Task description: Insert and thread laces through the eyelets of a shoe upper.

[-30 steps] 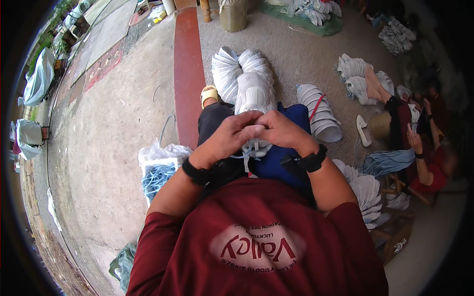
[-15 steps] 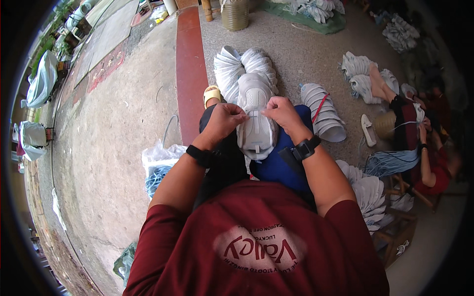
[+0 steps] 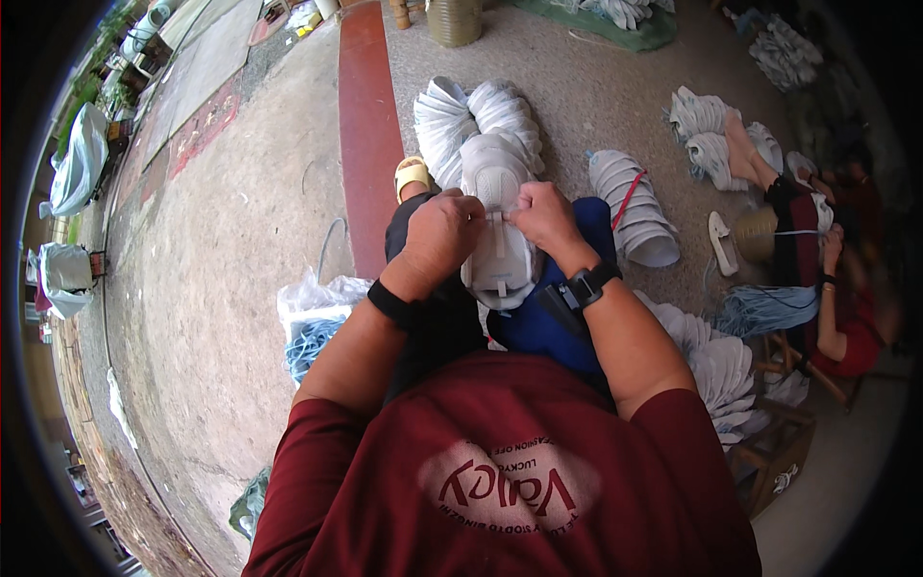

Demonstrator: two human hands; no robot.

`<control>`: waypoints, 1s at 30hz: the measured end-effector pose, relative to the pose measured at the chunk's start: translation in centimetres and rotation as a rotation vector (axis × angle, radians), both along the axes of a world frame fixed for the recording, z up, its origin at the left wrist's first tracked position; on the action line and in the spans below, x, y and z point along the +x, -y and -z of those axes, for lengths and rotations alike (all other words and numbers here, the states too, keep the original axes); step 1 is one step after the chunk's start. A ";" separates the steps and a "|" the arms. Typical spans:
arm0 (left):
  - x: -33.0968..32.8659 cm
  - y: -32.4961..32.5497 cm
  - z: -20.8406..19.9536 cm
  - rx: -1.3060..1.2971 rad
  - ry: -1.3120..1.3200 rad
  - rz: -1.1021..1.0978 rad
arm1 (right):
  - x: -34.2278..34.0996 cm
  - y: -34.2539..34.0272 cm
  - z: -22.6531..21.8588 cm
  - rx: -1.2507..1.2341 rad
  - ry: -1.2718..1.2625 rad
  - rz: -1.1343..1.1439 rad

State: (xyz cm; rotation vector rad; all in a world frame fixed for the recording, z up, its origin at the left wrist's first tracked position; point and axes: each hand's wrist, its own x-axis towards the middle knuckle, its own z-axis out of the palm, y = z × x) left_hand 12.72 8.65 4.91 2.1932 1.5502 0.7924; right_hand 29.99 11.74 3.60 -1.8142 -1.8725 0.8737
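Now both hands are pinched tight on a pale shoe upper in the lap.

The left hand (image 3: 440, 234) is curled into a near fist, fingers narrow, gripping the left side of the white shoe upper (image 3: 498, 252), and the right hand (image 3: 546, 215) closes on its right side, thumbs meeting over the centre strip. The upper lies lengthwise across the person's knees, on the dark trousers and a blue cloth (image 3: 548, 322), its far end pointing away. Just beyond it, on the speckled floor, sits a stack of white uppers (image 3: 461, 115), with another stack (image 3: 639, 212), tied by a red cord, to the right. At near left stands a plastic bag of blue cord (image 3: 310, 332). Far right, another person (image 3: 827, 288) sits beside more white pieces.
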 end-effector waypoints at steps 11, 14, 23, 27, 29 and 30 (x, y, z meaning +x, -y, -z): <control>-0.1 -1.6 0.7 0.012 -0.627 0.206 | -1.2 0.5 1.4 0.131 -0.036 0.065; 0.3 -2.1 -0.2 0.010 -0.619 0.296 | -1.0 0.6 1.7 0.133 -0.059 0.092; 0.7 -1.7 2.3 -0.255 0.246 0.098 | -0.8 0.4 2.5 0.170 -0.102 0.139; 0.8 -1.5 1.8 -0.126 0.239 0.134 | -0.5 1.8 2.7 0.324 -0.212 0.065; 0.2 -0.6 0.8 -0.151 0.231 0.105 | -0.4 3.2 2.6 0.485 -0.195 -0.004; 0.1 -0.4 0.6 -0.176 0.224 0.083 | -0.2 3.7 2.4 0.645 -0.172 -0.069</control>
